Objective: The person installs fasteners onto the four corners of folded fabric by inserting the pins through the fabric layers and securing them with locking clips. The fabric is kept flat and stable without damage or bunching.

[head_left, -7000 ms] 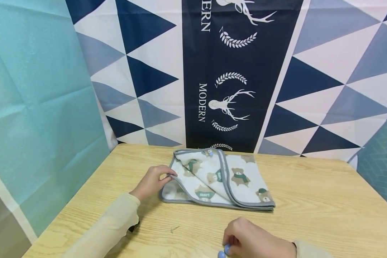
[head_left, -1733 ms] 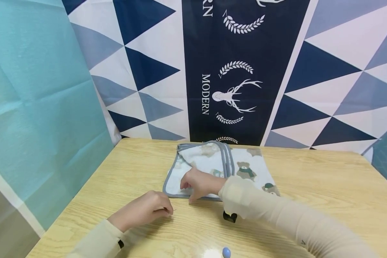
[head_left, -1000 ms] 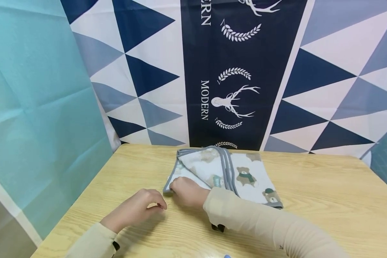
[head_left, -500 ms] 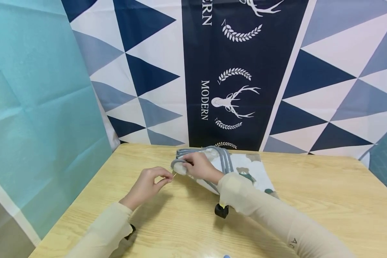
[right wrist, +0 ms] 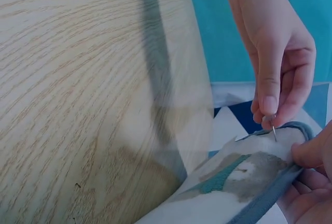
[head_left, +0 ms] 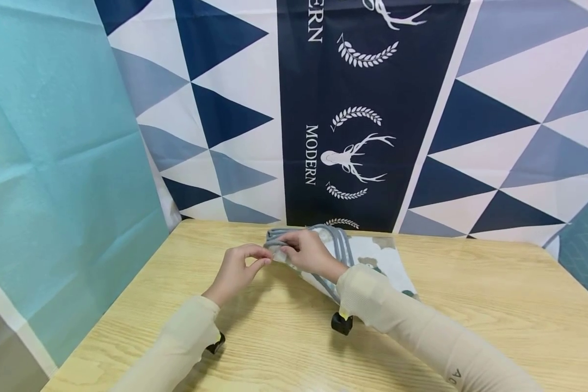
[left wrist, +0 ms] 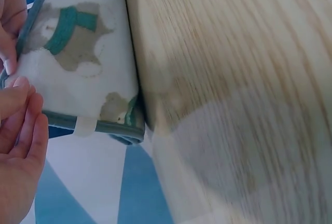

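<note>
A folded white blanket (head_left: 384, 258) with brown bears and grey edging lies toward the back of the table. My right hand (head_left: 311, 255) grips its front left corner and holds it raised, thumb on the printed face. Facing it, my left hand (head_left: 239, 268) pinches a thin metal pin (right wrist: 274, 132) between thumb and fingertips. In the right wrist view the pin's tip meets the cloth near the grey edge; whether it has gone through, I cannot tell. The left wrist view shows the blanket's lower edge with a small pale tag (left wrist: 85, 126).
The wooden table (head_left: 470, 305) runs up to a patterned cloth backdrop (head_left: 343, 109). A turquoise sheet (head_left: 68, 163) hangs along the left side. Black wrist devices (head_left: 342, 323) hang beneath both sleeves.
My right hand has come from the table front to the blanket and lifted its corner. My left hand let go of the blanket, took the pin and brought it to the corner.
</note>
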`<act>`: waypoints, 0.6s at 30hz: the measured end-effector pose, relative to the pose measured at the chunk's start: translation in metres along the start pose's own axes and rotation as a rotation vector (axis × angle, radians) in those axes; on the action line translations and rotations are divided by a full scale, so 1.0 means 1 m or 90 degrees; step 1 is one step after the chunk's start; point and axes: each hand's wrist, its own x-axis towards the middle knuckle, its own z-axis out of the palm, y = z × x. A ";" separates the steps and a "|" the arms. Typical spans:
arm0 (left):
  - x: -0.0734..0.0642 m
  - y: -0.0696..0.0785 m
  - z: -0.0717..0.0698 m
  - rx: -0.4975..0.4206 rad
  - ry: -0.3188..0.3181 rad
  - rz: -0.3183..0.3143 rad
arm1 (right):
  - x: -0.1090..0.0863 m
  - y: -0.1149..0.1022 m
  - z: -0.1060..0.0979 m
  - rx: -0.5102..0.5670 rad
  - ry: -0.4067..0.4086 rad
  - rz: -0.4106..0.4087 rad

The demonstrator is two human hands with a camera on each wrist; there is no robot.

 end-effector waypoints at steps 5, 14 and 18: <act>0.002 -0.001 0.002 -0.010 0.010 -0.015 | -0.002 -0.005 0.001 -0.034 0.013 0.008; 0.008 0.002 0.005 0.013 0.065 -0.034 | -0.004 -0.011 0.002 -0.057 0.014 0.029; 0.011 -0.001 0.006 0.034 0.040 -0.005 | -0.006 -0.011 0.002 -0.039 -0.018 0.005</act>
